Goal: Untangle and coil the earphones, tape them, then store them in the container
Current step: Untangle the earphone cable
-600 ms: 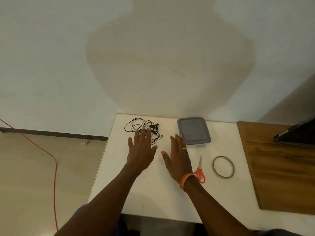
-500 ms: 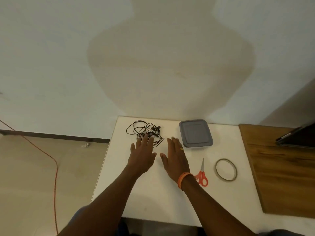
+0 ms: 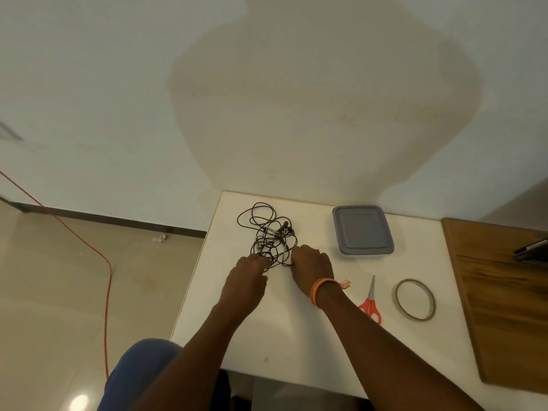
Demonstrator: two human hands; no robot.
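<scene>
White bench [image 3: 296, 330] carries tangled earphones [image 3: 271, 237] just beyond both hands. Left hand [image 3: 247, 275] and right hand [image 3: 311, 269] curl fingers onto the near loops. Right of them: lidded container [image 3: 362, 229], scissors [image 3: 370, 301], tape roll [image 3: 415, 298].

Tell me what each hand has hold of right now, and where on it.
Both hands grip the tangled earphones at the near edge of the tangle: the left hand at its near-left loops, the right hand at its near-right loops.

Earphones [image 3: 271, 237] left of container [image 3: 362, 229]
</scene>
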